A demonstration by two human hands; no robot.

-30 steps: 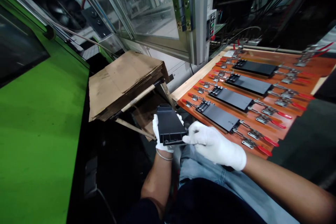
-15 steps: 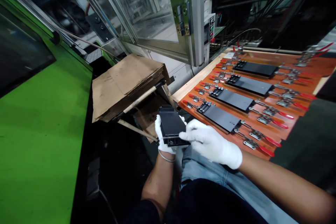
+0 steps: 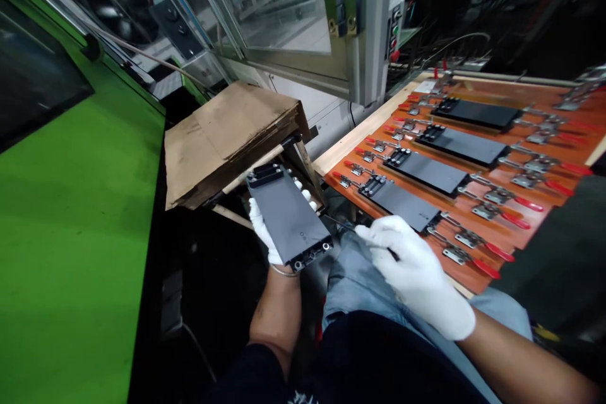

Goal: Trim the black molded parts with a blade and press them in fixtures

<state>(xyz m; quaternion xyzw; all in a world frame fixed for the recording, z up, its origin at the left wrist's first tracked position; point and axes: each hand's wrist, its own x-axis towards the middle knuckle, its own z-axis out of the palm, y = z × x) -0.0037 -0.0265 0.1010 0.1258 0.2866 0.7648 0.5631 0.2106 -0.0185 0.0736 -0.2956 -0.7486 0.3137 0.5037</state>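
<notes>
My left hand (image 3: 265,230), white glove, is under a flat black plastic panel (image 3: 288,214) and gripping it by the long edges; fingertips (image 3: 307,194) show past its far side. The panel is tilted, connector end up toward the cardboard, and its near end has small round holes. It's held in the air just off the near-left corner of the jig board, touching nothing but the hand.

My right hand (image 3: 416,274), also gloved, is off the panel and rests on my jeans-covered knee (image 3: 353,278) at the board's near edge. Fingers are loosely curled around something thin and dark; I can't tell what it is.

Orange jig board (image 3: 478,237) carries four more black panels in a row running from near-left to the far side: nearest (image 3: 402,205), then (image 3: 428,172), (image 3: 466,145), (image 3: 480,113). Each is pinned by red-handled toggle clamps (image 3: 478,246) at both ends. A pale wooden strip (image 3: 353,142) runs along the board's left edge.

A stack of flattened cardboard (image 3: 227,136) sits just behind the held panel, close to its top end, on wooden slats. Green machine housing (image 3: 71,233) fills the left side. Beyond the cardboard there's a glazed guard door (image 3: 274,6), with a small button box (image 3: 394,28) on the post.
</notes>
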